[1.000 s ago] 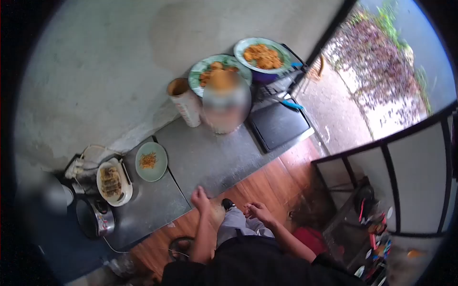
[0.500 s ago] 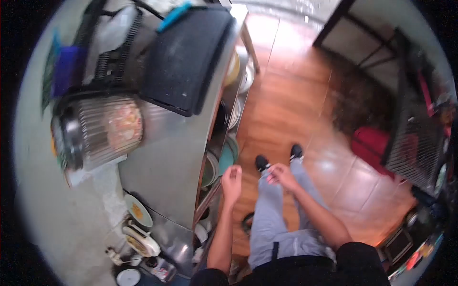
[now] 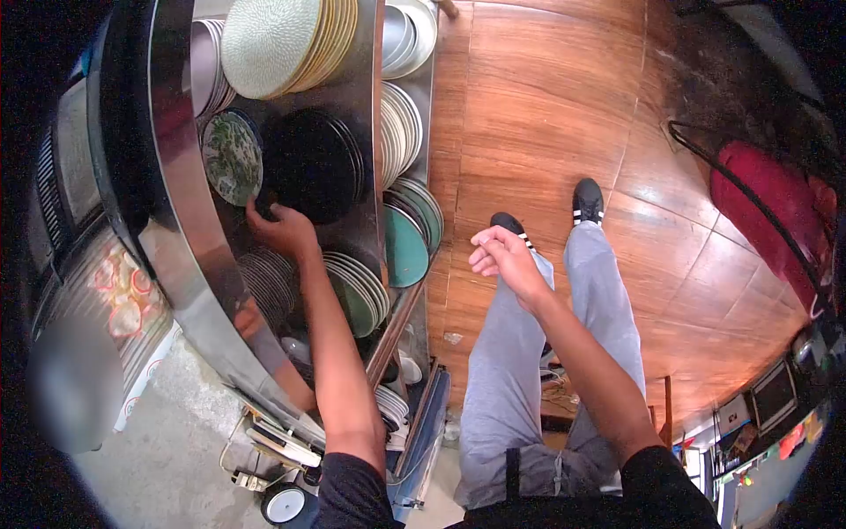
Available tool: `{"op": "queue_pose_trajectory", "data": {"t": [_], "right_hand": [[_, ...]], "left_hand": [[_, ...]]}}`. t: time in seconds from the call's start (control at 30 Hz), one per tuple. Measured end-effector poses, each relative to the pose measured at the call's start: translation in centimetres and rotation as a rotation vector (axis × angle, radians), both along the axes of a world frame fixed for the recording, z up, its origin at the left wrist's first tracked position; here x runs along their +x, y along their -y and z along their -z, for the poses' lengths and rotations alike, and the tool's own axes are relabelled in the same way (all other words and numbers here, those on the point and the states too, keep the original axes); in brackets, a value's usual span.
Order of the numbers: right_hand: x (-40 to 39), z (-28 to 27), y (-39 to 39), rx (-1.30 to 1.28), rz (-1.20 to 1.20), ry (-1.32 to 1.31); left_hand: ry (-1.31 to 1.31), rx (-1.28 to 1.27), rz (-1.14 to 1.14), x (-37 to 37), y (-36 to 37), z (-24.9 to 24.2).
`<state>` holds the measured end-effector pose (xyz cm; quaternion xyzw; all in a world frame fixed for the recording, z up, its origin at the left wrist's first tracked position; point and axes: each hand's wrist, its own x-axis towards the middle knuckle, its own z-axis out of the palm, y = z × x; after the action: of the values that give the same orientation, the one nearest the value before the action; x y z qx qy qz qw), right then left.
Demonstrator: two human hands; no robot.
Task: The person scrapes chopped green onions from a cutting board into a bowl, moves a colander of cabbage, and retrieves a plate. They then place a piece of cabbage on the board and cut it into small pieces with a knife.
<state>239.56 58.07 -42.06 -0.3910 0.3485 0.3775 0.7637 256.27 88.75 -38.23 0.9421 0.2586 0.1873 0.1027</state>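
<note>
Deep in the metal shelf (image 3: 236, 273), my left hand (image 3: 284, 231) reaches to the lower edge of a green-and-white patterned plate (image 3: 233, 159). Its fingers are bent at the rim; whether they grip it cannot be made out. Just beyond those fingers stands a stack of black plates (image 3: 310, 166). Below the forearm are stacked green plates (image 3: 357, 295). My right hand (image 3: 502, 257) hangs over the wooden-look floor, above my legs, with its fingers loosely curled and nothing visible in them.
Cream textured plates (image 3: 273, 44) stand at the shelf's top. White plates (image 3: 401, 132) and teal plates (image 3: 408, 242) line its outer tier. A red object (image 3: 762, 198) with a black cable is at right. A small wheel (image 3: 285, 504) sits at lower left.
The view has moved down and closer to the shelf. My left hand has gone from beside the shelf to the patterned plate inside. My right hand stays over my legs, its fingers looser.
</note>
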Motion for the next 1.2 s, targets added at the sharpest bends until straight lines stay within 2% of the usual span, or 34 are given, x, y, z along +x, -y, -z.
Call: {"op": "queue_pose_trajectory", "data": {"t": [0.03,0.1,0.13,0.2,0.23,0.3,0.43,0.5,0.63,0.7,0.73,0.8,0.9,1.0,1.07,1.13,1.17,1.2], "right_hand": [[-0.3,0.5,-0.2,0.027,0.013,-0.006],[-0.5,1.1,0.0,0.063,0.033,-0.007],[-0.6,1.1,0.4,0.045,0.004,-0.019],[-0.2,1.6,1.6,0.013,-0.023,0.002],[-0.2,2.1,2.5,0.017,-0.018,0.008],[-0.2,3.1,4.1,-0.011,0.032,0.032],[0.8,4.4,6.6,-0.082,-0.01,0.009],[1.9,4.2,7.4,-0.127,0.069,-0.02],[2.8,4.0,7.9,-0.136,0.062,-0.011],[2.8,3.9,7.9,-0.13,0.039,0.002],[2.8,3.9,7.8,-0.122,0.021,0.011],[2.5,3.8,7.7,-0.114,0.017,0.04],[2.2,2.9,7.9,-0.09,0.002,0.066],[1.6,2.1,6.9,-0.041,-0.018,0.095],[0.4,0.6,5.8,0.024,-0.116,0.148],[-0.1,-2.8,4.8,0.091,-0.224,0.165],[-0.2,-4.9,4.6,0.082,-0.241,0.198],[-0.3,-7.1,4.4,0.171,-0.215,0.159]], "left_hand": [[0.006,0.007,-0.003,0.4,-1.5,1.2],[-0.148,0.106,0.15,1.1,-3.6,3.1],[-0.146,0.12,0.155,1.5,-3.9,2.8],[-0.206,0.294,0.366,2.7,-3.7,2.9],[-0.2,0.3,0.369,3.4,-3.0,2.5],[-0.175,-0.173,0.128,4.6,-1.9,1.6],[-0.263,-0.159,0.177,5.9,-3.9,2.4],[-0.168,-0.06,0.256,6.1,-5.5,2.9],[-0.137,-0.02,0.251,5.9,-6.1,2.9],[-0.129,0.269,0.35,5.8,-6.0,2.6],[-0.121,0.267,0.35,5.7,-5.7,2.4],[0.16,0.546,0.21,5.0,-4.7,2.2],[0.298,0.516,0.174,4.9,-0.2,-1.2],[0.382,0.396,0.223,2.1,1.5,-1.3],[0.336,0.236,0.133,-1.7,4.8,-2.4],[0.325,0.126,0.154,-6.4,7.7,-3.9],[0.228,0.09,0.07,-9.4,9.9,-5.2],[0.168,-0.037,0.078,-12.5,11.5,-6.1]]}}
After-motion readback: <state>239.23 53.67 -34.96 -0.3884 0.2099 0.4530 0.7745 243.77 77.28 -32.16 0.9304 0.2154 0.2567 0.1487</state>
